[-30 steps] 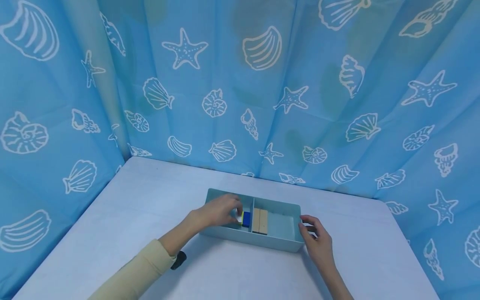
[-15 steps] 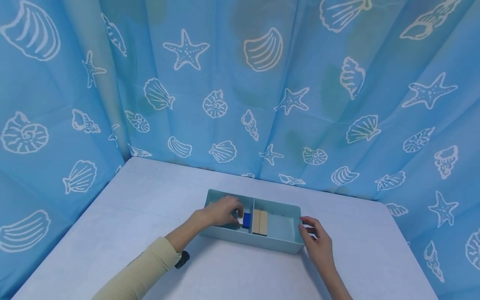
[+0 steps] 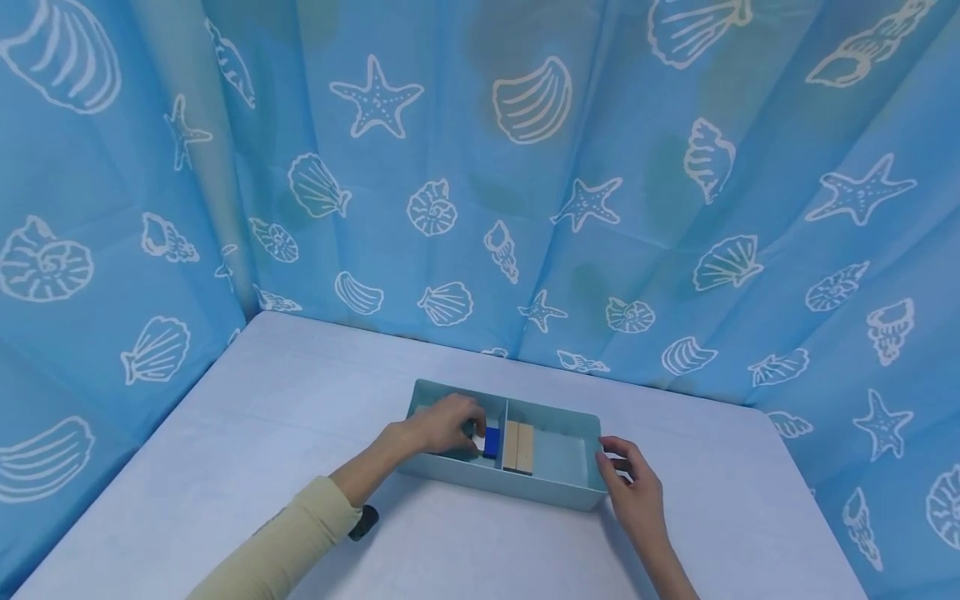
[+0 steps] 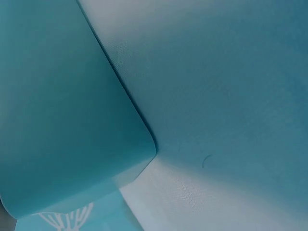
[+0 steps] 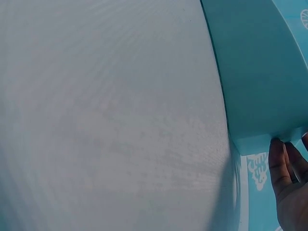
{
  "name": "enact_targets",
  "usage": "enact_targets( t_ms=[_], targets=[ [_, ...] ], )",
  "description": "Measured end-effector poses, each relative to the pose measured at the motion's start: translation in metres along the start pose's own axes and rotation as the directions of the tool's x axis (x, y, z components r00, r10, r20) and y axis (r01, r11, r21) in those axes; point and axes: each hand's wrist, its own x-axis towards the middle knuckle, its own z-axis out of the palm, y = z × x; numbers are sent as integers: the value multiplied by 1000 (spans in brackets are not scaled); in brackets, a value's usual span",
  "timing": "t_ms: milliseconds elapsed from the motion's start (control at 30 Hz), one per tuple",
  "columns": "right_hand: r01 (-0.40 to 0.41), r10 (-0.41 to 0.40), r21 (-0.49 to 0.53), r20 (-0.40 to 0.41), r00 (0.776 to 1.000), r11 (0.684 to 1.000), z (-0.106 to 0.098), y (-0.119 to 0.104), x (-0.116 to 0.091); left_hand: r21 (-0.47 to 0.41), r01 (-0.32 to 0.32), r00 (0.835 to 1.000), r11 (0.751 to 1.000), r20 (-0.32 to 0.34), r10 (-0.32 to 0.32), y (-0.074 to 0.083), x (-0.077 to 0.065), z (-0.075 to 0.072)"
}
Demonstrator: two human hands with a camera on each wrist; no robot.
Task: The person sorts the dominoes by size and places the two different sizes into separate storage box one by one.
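Note:
A long blue-green tray (image 3: 495, 478) with a divider lies on the white table. My left hand (image 3: 442, 425) reaches over its front wall into the left compartment. There the thumb and fingertips pinch the white part of a small blue-and-white block (image 3: 491, 442), whose blue end points toward the divider. The fingers hide much of its white side. At the tray's right end, my right hand (image 3: 633, 487) touches the outer end wall with its fingertips. In the right wrist view, extended fingers (image 5: 278, 161) rest against that wall. No left fingers show in the left wrist view.
Two pale wooden strips (image 3: 518, 447) stand side by side in the right compartment, against the divider. A blue curtain (image 3: 465, 167) with white shell prints hangs behind and beside the white table (image 3: 330, 375). A dark object (image 3: 364, 522) sits at the left wrist.
The left hand shifts very slightly, and the yellow edge seen earlier on the block is now hidden. The right hand stays at the tray's end. The head view tilts a little.

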Motion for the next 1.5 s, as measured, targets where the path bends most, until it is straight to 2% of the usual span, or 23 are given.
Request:
enact_targets(
  t_ms=[500, 1000, 1500],
  targets=[
    [7, -7, 8, 2, 1000, 1000, 1, -1, 0, -5, -11, 1000, 1000, -10, 11, -2, -1, 1],
    [12, -12, 5, 2, 1000, 1000, 0, -1, -1, -6, -58, 998, 998, -26, 57, -4, -4, 2],
    [13, -13, 10, 5, 1000, 1000, 0, -1, -2, 11, -39, 999, 999, -27, 39, -1, -3, 3]
  ],
)
